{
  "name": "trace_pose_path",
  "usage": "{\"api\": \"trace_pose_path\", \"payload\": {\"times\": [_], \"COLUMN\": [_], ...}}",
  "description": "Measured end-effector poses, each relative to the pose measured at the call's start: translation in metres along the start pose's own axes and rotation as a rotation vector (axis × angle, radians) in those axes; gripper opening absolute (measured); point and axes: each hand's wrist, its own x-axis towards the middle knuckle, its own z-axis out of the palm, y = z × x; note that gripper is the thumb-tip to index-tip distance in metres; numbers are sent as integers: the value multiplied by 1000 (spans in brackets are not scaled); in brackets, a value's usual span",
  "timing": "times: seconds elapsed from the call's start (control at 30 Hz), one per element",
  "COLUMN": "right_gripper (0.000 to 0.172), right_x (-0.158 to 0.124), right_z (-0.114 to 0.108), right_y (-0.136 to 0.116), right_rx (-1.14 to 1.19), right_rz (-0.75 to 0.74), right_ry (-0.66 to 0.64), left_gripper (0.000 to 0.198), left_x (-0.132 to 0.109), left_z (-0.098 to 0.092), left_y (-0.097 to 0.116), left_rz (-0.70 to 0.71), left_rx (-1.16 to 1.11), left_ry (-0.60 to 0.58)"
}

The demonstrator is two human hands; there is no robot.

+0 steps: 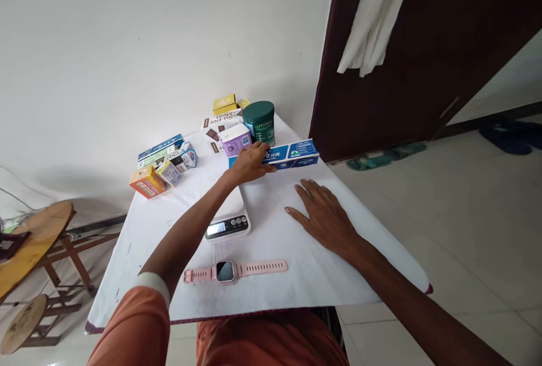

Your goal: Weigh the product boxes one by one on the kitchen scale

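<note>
My left hand (253,162) is closed over the left part of a long blue toothpaste box (296,153), just beyond the kitchen scale. The white digital scale (231,213) sits under my left forearm, its display lit and part of its plate hidden by the arm. My right hand (324,210) lies flat on the white cloth, fingers spread, with nothing in it. Behind the toothpaste box are a purple box (235,140) and a dark green lidded tub (259,122). Nearest to me lies a smartwatch with a pink strap (262,266), stretched out flat.
Several small cartons, including an orange box (148,181), are grouped at the table's left. A yellow box (224,104) and a white bar-snack box (221,122) stand at the back by the wall. A wooden stool (25,321) and green slippers (385,157) are on the floor.
</note>
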Motion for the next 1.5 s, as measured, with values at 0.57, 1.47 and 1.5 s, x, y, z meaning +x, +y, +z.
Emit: {"api": "trace_pose_path", "payload": {"times": [0.57,1.47,1.5], "right_gripper": [52,50,50], "right_x": [2,79,79], "right_z": [-10,-3,-2], "right_y": [-3,-79,-79], "right_rx": [-8,700,696], "right_rz": [-89,88,81], "right_ry": [69,-104,-103], "left_gripper": [57,50,54], "left_x": [19,-205,-209], "left_z": [52,-46,-41], "left_y": [-11,-230,-228], "left_rz": [-43,-997,-1004], "left_rx": [116,-29,-28], "left_ry": [149,498,480]}}
